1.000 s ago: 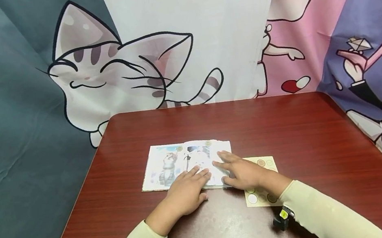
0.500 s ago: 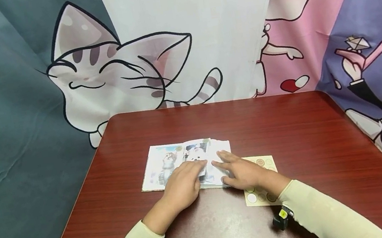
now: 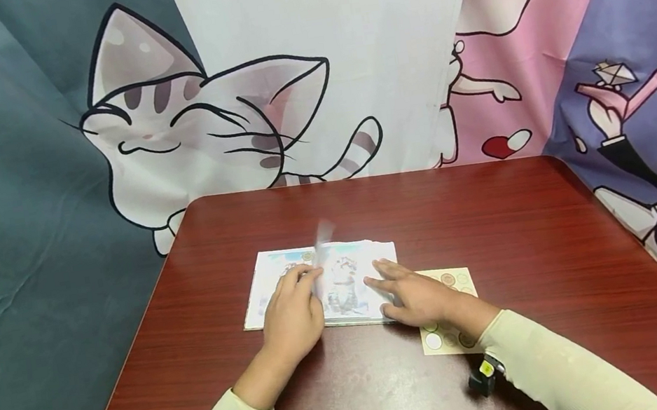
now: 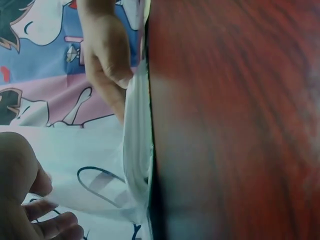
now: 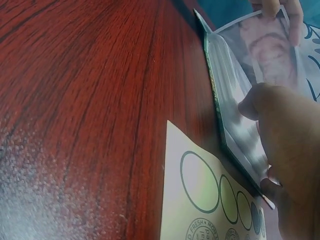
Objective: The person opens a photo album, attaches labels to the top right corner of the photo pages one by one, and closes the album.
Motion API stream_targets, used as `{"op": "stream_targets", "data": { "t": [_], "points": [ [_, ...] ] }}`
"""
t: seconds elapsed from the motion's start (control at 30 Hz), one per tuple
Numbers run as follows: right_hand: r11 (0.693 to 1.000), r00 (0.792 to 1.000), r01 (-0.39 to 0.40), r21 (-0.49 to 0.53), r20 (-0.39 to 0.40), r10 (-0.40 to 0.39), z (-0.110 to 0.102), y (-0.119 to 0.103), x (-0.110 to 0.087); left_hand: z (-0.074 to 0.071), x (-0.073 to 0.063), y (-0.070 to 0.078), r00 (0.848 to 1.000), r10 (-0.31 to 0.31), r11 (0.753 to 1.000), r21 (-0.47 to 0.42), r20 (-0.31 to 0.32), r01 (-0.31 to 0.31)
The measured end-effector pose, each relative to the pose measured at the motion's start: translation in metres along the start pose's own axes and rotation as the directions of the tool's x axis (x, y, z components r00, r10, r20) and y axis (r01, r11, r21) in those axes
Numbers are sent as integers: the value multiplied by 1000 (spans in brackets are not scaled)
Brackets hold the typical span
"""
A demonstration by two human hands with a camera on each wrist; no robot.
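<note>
A small picture book (image 3: 344,288) lies spread on the table, with a kitten picture on each side. My left hand (image 3: 293,316) is over its left half and pinches a page (image 3: 323,233), which stands up blurred near the fold. In the right wrist view the same page (image 5: 272,52) is raised, its edge between thumb and fingers. My right hand (image 3: 420,296) rests with spread fingers on the book's right edge. Its thumb lies along the page stack, as the right wrist view shows.
Partly under my right forearm is a yellow sheet of round stickers (image 3: 460,277), just right of the book. The reddish-brown table (image 3: 495,208) has rounded corners. Behind it hangs a cartoon-printed cloth (image 3: 397,67). Each sleeve carries a small black camera (image 3: 482,377).
My left hand has moved left across the book, carrying a page from the right side over toward the fold. A different kitten picture now shows on the right. The right hand stays in place.
</note>
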State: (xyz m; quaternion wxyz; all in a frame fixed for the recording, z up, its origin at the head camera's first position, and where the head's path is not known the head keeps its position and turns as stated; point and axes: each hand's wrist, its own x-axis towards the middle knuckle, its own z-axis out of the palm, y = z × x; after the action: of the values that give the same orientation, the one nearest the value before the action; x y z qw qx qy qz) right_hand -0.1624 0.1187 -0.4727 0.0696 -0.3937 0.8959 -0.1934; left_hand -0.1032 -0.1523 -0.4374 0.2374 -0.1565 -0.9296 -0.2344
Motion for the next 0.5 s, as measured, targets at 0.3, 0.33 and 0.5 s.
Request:
{"op": "stream_targets", "data": {
  "t": [0.3, 0.33, 0.5],
  "points": [
    [1000, 1000, -12, -1, 5, 12, 0, 0, -1, -24, 3, -9, 969, -246, 964, 100, -2, 245],
    [1000, 1000, -11, 1, 5, 11, 0, 1, 0, -26, 3, -11, 963, -268, 958, 112, 6, 266],
    [1000, 1000, -12, 10, 1, 12, 1, 1, 0, -33, 1, -20, 930, -362, 922, 172, 63, 347]
  ]
}}
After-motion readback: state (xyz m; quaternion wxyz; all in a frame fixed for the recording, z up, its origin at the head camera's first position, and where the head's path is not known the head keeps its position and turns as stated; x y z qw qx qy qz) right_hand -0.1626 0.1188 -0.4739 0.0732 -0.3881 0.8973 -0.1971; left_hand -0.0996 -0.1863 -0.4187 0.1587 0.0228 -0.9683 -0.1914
